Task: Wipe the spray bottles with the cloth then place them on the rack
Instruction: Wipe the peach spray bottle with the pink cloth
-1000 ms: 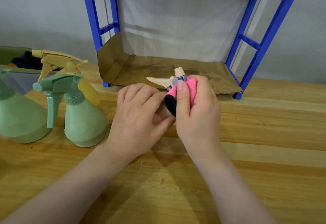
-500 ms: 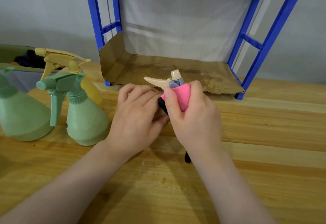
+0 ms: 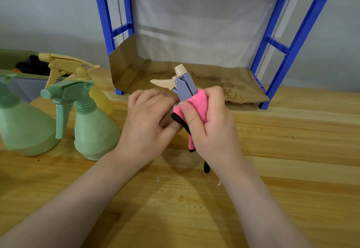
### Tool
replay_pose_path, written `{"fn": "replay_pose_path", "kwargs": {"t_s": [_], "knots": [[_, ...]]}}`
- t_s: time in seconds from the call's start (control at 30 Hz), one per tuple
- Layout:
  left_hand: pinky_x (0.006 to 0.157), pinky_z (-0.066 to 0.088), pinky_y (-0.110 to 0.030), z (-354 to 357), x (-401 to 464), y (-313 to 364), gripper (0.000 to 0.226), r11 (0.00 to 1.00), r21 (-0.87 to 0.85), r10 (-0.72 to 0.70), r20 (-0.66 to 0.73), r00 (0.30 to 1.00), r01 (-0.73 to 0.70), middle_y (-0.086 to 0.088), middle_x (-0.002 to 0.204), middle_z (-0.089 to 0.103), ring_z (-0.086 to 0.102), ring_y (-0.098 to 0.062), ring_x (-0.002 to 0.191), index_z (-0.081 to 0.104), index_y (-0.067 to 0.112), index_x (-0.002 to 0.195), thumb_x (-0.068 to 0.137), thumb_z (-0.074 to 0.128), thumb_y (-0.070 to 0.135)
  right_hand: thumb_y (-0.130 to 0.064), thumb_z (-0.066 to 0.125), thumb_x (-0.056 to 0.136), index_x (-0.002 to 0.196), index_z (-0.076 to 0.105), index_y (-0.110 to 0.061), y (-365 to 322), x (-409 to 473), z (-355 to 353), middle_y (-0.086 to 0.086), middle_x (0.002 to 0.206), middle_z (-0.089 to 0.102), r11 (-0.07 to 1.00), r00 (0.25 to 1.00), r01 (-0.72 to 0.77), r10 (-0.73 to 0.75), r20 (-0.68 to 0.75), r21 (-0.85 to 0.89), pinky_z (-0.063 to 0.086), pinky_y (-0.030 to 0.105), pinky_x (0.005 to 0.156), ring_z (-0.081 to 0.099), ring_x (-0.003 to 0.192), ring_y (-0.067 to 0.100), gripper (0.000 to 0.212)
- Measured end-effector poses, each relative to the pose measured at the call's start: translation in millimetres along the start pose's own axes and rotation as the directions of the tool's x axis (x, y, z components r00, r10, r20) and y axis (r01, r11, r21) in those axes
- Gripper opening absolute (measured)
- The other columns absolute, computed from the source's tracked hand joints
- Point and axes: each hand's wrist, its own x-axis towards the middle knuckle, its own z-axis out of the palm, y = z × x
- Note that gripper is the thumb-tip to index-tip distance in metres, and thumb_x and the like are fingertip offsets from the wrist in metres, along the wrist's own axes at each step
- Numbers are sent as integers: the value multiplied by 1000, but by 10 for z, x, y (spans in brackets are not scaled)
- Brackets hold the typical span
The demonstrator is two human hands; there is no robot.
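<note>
Cloth (image 3: 196,103), pink with a black edge, sits bunched in my right hand (image 3: 211,124), my thumb pressing it against the neck of the spray bottle just under its grey sprayer head (image 3: 185,87). That right grip is curled tight round the cloth, fingers wrapped over the top of the fold, and a black-edged tail of it hangs out below my palm toward the bench (image 3: 292,169). The sprayer head pokes up above my thumb, tilted away from me and a little to the left, with its beige nozzle cap uppermost and its beige trigger pointing left over my other hand.

My left hand (image 3: 148,123) is closed round the bottle lower down, fingers curled over it so that its body is almost wholly hidden; I cannot tell its colour or shape. The two grips touch, left just beside and slightly below right, with the bottle held between them above the bench, near its middle.

Behind my hands stands the blue rack (image 3: 282,48), its lowest shelf lined with a sheet of brown cardboard (image 3: 224,84) and lying just beyond the sprayer head. To my left on the bench stand two pale green spray bottles, one near my left wrist (image 3: 93,128) and one at the frame's edge (image 3: 21,128), with a yellow spray bottle (image 3: 97,95) behind the nearer one.
</note>
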Motion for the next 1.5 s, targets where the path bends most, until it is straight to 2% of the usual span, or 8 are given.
{"fn": "replay_pose_path", "kwargs": {"t_s": [0.3, 0.43, 0.57, 0.77, 0.87, 1.03, 1.2, 1.5], "knots": [[93, 35, -39, 30, 19, -66, 29, 990, -126, -70, -54, 996, 62, 16, 98, 58, 50, -7, 103, 65, 14, 94, 87, 55, 39, -42, 75, 76, 90, 58, -31, -35, 94, -13, -16, 91, 69, 869, 968, -250, 236, 88, 426, 55, 32, 69, 69, 80, 15, 25], [98, 38, -44, 75, -1, -82, 33, 954, -274, -130, -3, 992, 124, 28, 102, 57, 46, 6, 107, 67, 21, 102, 88, 54, 49, -39, 82, 74, 86, 57, -22, -23, 115, -83, 8, 87, 67, 705, 925, -379, 287, 247, 600, 54, 37, 60, 63, 67, 28, 32], [100, 39, -40, 86, 5, -75, 44, 921, -350, -190, -19, 982, 172, 41, 102, 56, 45, 14, 109, 59, 34, 109, 86, 46, 70, -37, 70, 79, 95, 60, -17, -51, 136, -150, 4, 82, 69, 569, 886, -465, 302, 353, 679, 53, 36, 60, 65, 70, 17, 27], [93, 41, -48, 58, 28, -109, 18, 952, -282, -135, -39, 990, 118, 40, 93, 55, 43, 15, 103, 52, 50, 103, 86, 55, 58, -24, 51, 103, 102, 49, -11, -152, 111, -124, 0, 54, 62, 353, 817, -570, 343, 464, 742, 51, 33, 37, 47, 28, 17, 14], [93, 39, -44, 88, 9, -94, 15, 952, -284, -135, -46, 990, 117, 40, 93, 55, 42, 17, 102, 54, 47, 98, 86, 55, 56, -25, 52, 101, 98, 49, -10, -194, 107, -129, -1, 50, 61, 400, 834, -539, 373, 405, 741, 47, 28, 33, 45, 27, 16, 16], [82, 43, -33, 85, -1, -81, 36, 896, -389, -258, -58, 964, 216, 16, 87, 60, 52, 2, 92, 65, 13, 92, 87, 55, 47, -35, 52, 100, 111, 53, -2, -142, 82, -31, 10, 64, 63, 523, 892, -416, 396, 221, 743, 49, 64, 43, 55, 34, 29, 35], [85, 52, -30, -73, 30, -2, 19, 657, -722, -425, -119, 897, 215, 12, 100, 69, 63, -8, 98, 63, 25, 108, 95, 52, 35, -27, 51, 102, 100, 57, -15, -59, 67, 22, -9, 83, 68, 714, 887, -310, 456, -81, 628, 51, 22, 58, 66, 58, 4, 14], [84, 50, -31, -116, 62, 131, 27, 586, -808, -494, -307, 814, 51, 10, 100, 68, 60, -6, 96, 57, 18, 111, 100, 37, 32, -37, 37, 107, 109, 74, -23, -20, -47, 320, -2, 111, 75, 506, 830, -418, 550, 91, 754, 50, 38, 101, 68, 110, 14, 40]]}}
